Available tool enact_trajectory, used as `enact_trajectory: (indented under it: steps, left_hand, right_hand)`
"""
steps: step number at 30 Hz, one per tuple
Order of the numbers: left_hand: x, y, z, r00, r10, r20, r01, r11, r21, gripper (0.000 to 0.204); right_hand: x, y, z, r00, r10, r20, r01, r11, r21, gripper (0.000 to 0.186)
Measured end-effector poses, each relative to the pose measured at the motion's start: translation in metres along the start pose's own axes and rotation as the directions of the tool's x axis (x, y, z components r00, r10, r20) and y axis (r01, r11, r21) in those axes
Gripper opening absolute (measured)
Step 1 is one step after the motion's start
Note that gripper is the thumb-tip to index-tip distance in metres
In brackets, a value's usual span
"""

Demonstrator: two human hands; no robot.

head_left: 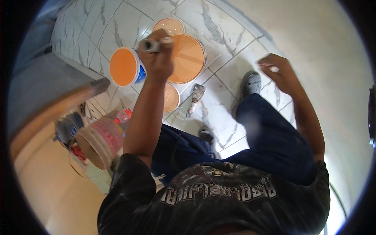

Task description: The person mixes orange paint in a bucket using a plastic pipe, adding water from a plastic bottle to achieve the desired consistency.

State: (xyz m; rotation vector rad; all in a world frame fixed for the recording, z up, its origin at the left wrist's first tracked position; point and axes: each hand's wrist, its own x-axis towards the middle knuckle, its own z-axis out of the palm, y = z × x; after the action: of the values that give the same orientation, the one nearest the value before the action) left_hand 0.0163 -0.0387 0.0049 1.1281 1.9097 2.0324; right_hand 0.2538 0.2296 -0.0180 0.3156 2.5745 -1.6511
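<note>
My left hand (158, 62) is raised over the buckets, its fingers wrapped round a grey tube-like handle (150, 46) whose round end faces up; what lies below the grip is hidden. Under that hand stands a wide bucket of orange paint (190, 58). To its left is a smaller white-walled bucket of orange paint (124, 66). Two round pieces smeared with orange, perhaps lids, show behind (170, 25) and in front (171, 98). My right hand (279, 72) hovers near the pale wall with curled fingers; a small whitish spot shows there, too blurred to name.
A paint-stained brush or scraper (197, 96) lies on the marbled tile floor (221, 135) between my feet and the buckets. A wood-edged ledge (58, 103) juts in from the left. Below it are a tipped pinkish bucket (102, 141) and a red-labelled bottle (123, 116).
</note>
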Motion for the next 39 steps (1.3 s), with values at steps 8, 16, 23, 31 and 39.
enact_trajectory:
  steps: [8, 16, 23, 31, 39]
  left_hand:
    - [-0.013, 0.039, 0.068, 0.966, 0.118, -0.230, -0.048, 0.957, 0.287, 0.022]
    - [-0.039, 0.076, 0.049, 0.970, 0.048, -0.238, 0.097, 0.823, 0.559, 0.053]
    - [-0.139, 0.143, -0.018, 0.801, -0.573, 0.171, 0.438, 0.757, 0.485, 0.030]
    - [-0.157, 0.173, -0.034, 0.820, -0.564, 0.095, 0.533, 0.814, 0.233, 0.025]
    - [-0.155, 0.186, -0.023, 0.870, -0.410, 0.275, 0.389, 0.912, 0.129, 0.023]
  right_hand:
    - [0.139, -0.078, 0.102, 0.797, -0.447, 0.406, 0.551, 0.814, -0.184, 0.037]
    - [0.187, -0.065, 0.112, 0.918, -0.270, 0.292, 0.309, 0.946, -0.097, 0.020]
    - [0.210, -0.094, 0.166, 0.782, -0.398, 0.480, 0.479, 0.876, -0.055, 0.012]
    - [0.203, -0.107, 0.132, 0.678, -0.122, 0.725, 0.394, 0.893, -0.217, 0.012]
    - [0.230, -0.108, 0.174, 0.702, -0.419, 0.576, 0.615, 0.764, -0.195, 0.011]
